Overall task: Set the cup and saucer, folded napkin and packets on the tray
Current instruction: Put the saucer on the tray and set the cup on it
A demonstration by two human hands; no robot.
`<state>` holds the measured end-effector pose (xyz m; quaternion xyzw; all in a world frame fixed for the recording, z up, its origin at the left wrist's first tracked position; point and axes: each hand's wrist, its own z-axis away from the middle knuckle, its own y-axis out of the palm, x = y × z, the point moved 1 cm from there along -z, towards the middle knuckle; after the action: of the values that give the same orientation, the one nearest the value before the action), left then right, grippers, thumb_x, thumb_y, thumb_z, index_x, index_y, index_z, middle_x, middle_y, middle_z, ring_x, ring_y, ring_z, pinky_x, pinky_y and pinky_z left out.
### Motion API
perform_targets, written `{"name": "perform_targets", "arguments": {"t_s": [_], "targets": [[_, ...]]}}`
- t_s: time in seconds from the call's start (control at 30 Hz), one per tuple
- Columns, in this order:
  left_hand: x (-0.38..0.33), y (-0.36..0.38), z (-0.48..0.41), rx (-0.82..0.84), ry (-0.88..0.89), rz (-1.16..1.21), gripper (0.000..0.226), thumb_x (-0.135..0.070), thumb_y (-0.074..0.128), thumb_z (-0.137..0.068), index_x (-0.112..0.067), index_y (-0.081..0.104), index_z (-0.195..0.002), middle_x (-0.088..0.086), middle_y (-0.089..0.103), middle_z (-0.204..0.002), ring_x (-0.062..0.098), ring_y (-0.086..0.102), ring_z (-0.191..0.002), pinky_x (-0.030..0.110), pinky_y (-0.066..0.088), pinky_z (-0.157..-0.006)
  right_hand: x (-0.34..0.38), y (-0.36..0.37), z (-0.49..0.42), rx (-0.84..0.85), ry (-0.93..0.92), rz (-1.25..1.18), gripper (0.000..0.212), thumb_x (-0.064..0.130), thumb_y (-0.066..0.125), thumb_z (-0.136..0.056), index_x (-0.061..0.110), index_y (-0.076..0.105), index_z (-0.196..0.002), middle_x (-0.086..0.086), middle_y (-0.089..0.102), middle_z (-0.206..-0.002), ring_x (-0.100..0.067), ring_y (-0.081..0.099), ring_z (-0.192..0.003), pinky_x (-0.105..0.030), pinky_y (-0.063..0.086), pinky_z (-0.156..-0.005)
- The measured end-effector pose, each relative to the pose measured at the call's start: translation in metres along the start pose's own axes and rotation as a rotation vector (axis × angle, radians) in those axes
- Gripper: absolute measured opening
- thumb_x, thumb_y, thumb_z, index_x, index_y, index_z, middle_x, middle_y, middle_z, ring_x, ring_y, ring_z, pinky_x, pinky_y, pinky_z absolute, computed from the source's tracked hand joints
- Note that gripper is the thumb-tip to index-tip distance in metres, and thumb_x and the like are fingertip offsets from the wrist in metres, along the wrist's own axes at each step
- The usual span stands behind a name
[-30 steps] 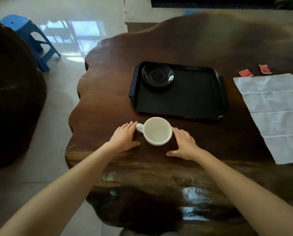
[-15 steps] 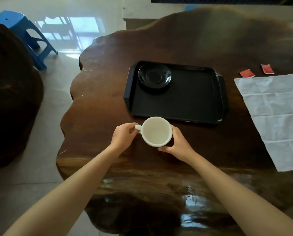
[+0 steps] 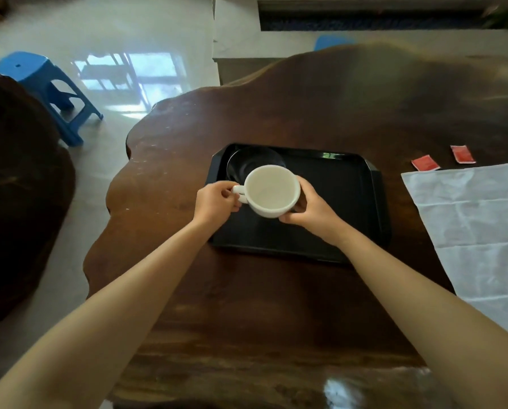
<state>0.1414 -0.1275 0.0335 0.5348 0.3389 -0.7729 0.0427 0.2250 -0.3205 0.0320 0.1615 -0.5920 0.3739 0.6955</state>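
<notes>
A white cup hangs in the air over the left part of the black tray. My left hand pinches its handle. My right hand cups its right side and base. Behind the cup, a dark glass saucer lies in the tray's far left corner, partly hidden by the cup. A white napkin lies spread flat on the table to the right of the tray. Two red packets lie just beyond the napkin's far edge.
The dark wooden table has a wavy edge on the left. A blue plastic stool stands on the glossy floor at the far left. A dark rounded shape fills the left side of the view.
Both hands closed on the cup, lifted it off the table in front of the tray and carried it forward over the tray toward the saucer.
</notes>
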Motion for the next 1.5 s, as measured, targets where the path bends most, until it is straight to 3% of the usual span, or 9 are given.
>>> {"name": "perform_targets", "arguments": {"t_s": [0.27, 0.57, 0.8, 1.17, 1.23, 1.33, 1.37, 1.43, 1.5], "targets": [[-0.022, 0.011, -0.081, -0.056, -0.058, -0.065, 0.020, 0.001, 0.051, -0.085, -0.006, 0.069, -0.093, 0.016, 0.071, -0.080, 0.026, 0.071, -0.076, 0.039, 0.059, -0.079, 0.009, -0.028, -0.085, 0.000, -0.008, 0.011, 0.080, 0.010, 0.076, -0.073, 0.025, 0.032, -0.137, 0.001, 0.041, -0.136, -0.010, 0.043, -0.116, -0.012, 0.042, -0.076], [-0.007, 0.023, -0.124, -0.034, -0.075, -0.237, 0.025, 0.000, 0.048, -0.083, -0.007, 0.073, -0.083, 0.020, 0.072, -0.083, 0.034, 0.069, -0.082, 0.045, 0.057, -0.081, -0.027, -0.018, -0.129, -0.086, -0.005, 0.028, 0.078, 0.010, 0.078, -0.067, 0.024, 0.037, -0.132, -0.001, 0.047, -0.130, -0.015, 0.046, -0.119, -0.034, 0.044, -0.098], [0.003, 0.025, -0.135, -0.044, -0.143, -0.300, 0.027, 0.006, 0.051, -0.076, -0.005, 0.074, -0.083, 0.019, 0.071, -0.090, 0.034, 0.068, -0.087, 0.045, 0.056, -0.083, -0.034, -0.007, -0.141, -0.119, -0.012, 0.127, 0.074, 0.012, 0.079, -0.064, 0.020, 0.041, -0.127, -0.004, 0.047, -0.128, -0.018, 0.044, -0.120, -0.041, 0.043, -0.101], [0.003, 0.021, -0.139, -0.013, -0.084, -0.329, 0.022, 0.002, 0.054, -0.079, -0.005, 0.073, -0.087, 0.015, 0.067, -0.085, 0.035, 0.066, -0.088, 0.045, 0.055, -0.084, -0.040, 0.006, -0.138, -0.212, -0.009, 0.146, 0.082, 0.015, 0.081, -0.066, 0.017, 0.034, -0.133, -0.007, 0.041, -0.135, -0.014, 0.041, -0.120, -0.026, 0.038, -0.095], [0.002, 0.019, -0.137, 0.003, -0.057, -0.373, 0.020, 0.001, 0.053, -0.078, -0.009, 0.070, -0.077, 0.011, 0.062, -0.079, 0.031, 0.062, -0.080, 0.043, 0.053, -0.084, -0.039, 0.007, -0.136, -0.218, -0.007, 0.159, 0.082, 0.015, 0.080, -0.067, 0.017, 0.033, -0.134, -0.007, 0.040, -0.135, -0.015, 0.041, -0.121, -0.025, 0.036, -0.093], [0.001, 0.016, -0.135, 0.029, -0.041, -0.368, 0.036, 0.003, 0.052, -0.077, -0.027, 0.048, -0.058, 0.009, 0.059, -0.081, 0.030, 0.062, -0.078, 0.045, 0.053, -0.086, -0.034, 0.008, -0.133, -0.220, 0.010, 0.212, 0.081, 0.016, 0.080, -0.067, 0.015, 0.033, -0.133, -0.008, 0.040, -0.135, -0.018, 0.042, -0.121, -0.024, 0.036, -0.090], [-0.002, 0.014, -0.134, 0.043, -0.051, -0.357, 0.036, 0.003, 0.052, -0.078, -0.029, 0.051, -0.063, 0.009, 0.062, -0.086, 0.032, 0.064, -0.085, 0.045, 0.053, -0.088, -0.031, 0.007, -0.133, -0.217, 0.025, 0.236, 0.081, 0.016, 0.080, -0.067, 0.014, 0.033, -0.133, -0.009, 0.040, -0.135, -0.019, 0.042, -0.121, -0.024, 0.036, -0.089], [-0.008, 0.010, -0.131, 0.095, -0.062, -0.384, 0.034, 0.003, 0.049, -0.082, -0.018, 0.064, -0.104, 0.013, 0.065, -0.111, 0.032, 0.061, -0.106, 0.041, 0.050, -0.094, -0.024, 0.006, -0.130, -0.202, 0.063, 0.290, 0.083, 0.016, 0.078, -0.069, 0.012, 0.029, -0.136, -0.011, 0.036, -0.138, -0.022, 0.041, -0.124, -0.026, 0.036, -0.091], [-0.015, 0.004, -0.129, 0.123, -0.075, -0.468, 0.050, 0.002, 0.048, -0.085, -0.011, 0.048, -0.133, 0.013, 0.056, -0.131, 0.030, 0.053, -0.119, 0.037, 0.046, -0.098, -0.017, 0.000, -0.125, -0.178, 0.127, 0.339, 0.093, 0.015, 0.076, -0.072, 0.011, 0.018, -0.144, -0.012, 0.027, -0.147, -0.025, 0.037, -0.130, -0.032, 0.036, -0.100]]}}
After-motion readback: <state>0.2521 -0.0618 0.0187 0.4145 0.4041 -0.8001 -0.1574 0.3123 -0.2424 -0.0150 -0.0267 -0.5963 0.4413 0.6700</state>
